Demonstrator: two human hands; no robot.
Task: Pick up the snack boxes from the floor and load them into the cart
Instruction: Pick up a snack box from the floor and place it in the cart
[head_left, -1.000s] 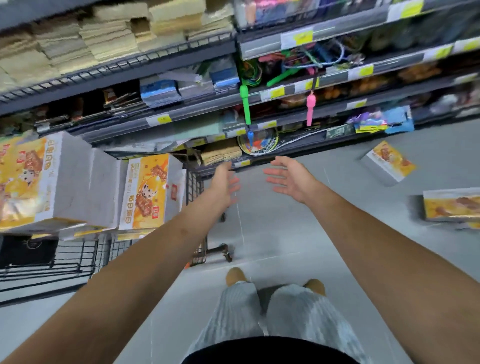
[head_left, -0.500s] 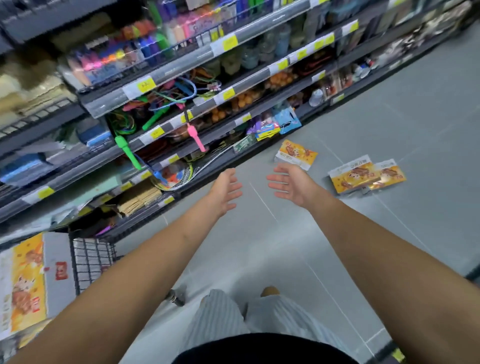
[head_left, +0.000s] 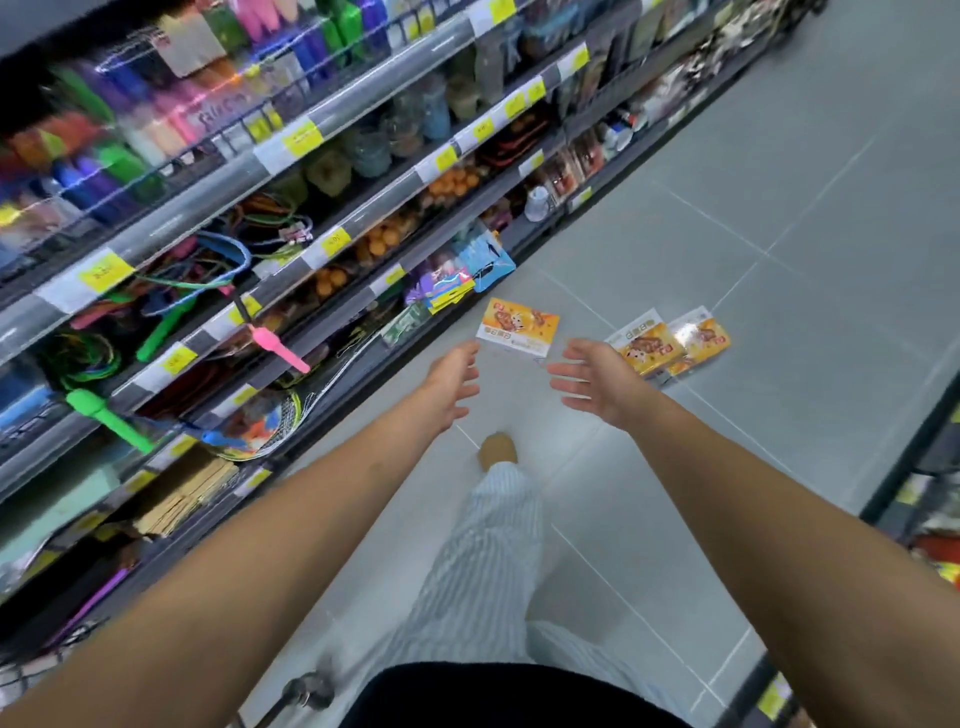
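Head view: spread, empty left hand (head_left: 451, 387) and right hand (head_left: 597, 382) flank the nearest snack box (head_left: 518, 326) just above, frame centre.

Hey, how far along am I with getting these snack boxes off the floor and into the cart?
Done: cannot be judged here, since the cart's basket is out of view.
In hand: nothing. The left hand and right hand are open and empty, reaching toward the nearest box.
Left: that box plus two more boxes lying together on the floor to its right, all untouched.
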